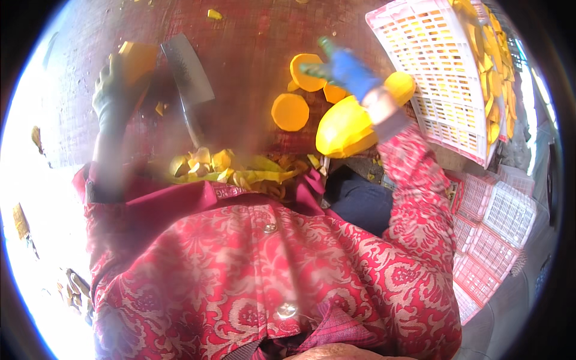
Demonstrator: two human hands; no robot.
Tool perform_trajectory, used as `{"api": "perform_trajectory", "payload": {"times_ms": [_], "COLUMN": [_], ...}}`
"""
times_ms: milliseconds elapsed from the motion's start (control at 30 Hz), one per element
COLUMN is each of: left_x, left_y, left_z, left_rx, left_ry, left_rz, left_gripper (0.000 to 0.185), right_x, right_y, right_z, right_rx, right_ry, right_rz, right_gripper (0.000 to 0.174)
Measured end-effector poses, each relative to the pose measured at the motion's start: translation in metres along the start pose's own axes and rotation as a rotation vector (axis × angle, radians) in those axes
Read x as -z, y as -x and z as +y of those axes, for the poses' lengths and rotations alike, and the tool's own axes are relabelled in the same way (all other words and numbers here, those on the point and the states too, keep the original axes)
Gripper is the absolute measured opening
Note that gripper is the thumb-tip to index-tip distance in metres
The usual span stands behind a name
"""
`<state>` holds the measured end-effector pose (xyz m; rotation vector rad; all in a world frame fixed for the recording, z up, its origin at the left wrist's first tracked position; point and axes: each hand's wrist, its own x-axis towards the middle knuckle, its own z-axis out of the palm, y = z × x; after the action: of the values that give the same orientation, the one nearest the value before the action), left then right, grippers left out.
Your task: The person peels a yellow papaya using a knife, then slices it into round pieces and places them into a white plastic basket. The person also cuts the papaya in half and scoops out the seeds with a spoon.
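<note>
My left hand (109, 96), in a pale glove, grips a large orange piece of pumpkin or squash (137, 63) at the left of the red board. A cleaver (189, 69) lies to the right of it, its handle towards me. My right hand (348, 69), in a blue and green glove, is blurred, its fingers apart over round orange slices (307, 72); nothing shows in its grip. Another round slice (290, 112) lies nearer to me. Below my right wrist rests a peeled yellow squash (344, 130), partly hidden by the forearm.
A white and pink plastic crate (432, 67) of yellow-orange pieces stands tilted at the right. Peelings (225, 168) are heaped along the near edge, against my apron. More plastic baskets (488, 225) stand at the lower right. A small scrap (215, 14) lies at the far side.
</note>
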<state>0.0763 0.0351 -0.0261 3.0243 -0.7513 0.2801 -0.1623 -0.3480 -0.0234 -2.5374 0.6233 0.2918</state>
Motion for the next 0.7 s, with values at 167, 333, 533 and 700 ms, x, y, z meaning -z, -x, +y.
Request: {"api": "perform_trajectory", "payload": {"times_ms": [167,333,533,700], "left_x": [-0.002,-0.011,-0.008,-0.007], "left_y": [0.004,0.001,-0.001,0.003], "left_z": [-0.009,-0.013,-0.007,-0.007], "left_rx": [-0.025,-0.04,0.003,-0.073], "left_ry": [0.025,0.1,0.073,0.129], "left_rz": [0.015,0.112,0.037,0.06], "left_gripper": [0.09,0.097,0.099,0.096], "right_x": [-0.069,-0.037,0.131,0.224], "right_y": [-0.019,-0.014,0.034,0.027], "right_z": [-0.013,-0.037,0.062,0.22], "right_rx": [-0.041,-0.027,0.183,-0.155], "right_ry": [0.337,0.375,0.355,1.006], "right_rz": [0.064,0.353,1.105,1.17], "right_gripper": [0.077,0.082,0.062,0.054]}}
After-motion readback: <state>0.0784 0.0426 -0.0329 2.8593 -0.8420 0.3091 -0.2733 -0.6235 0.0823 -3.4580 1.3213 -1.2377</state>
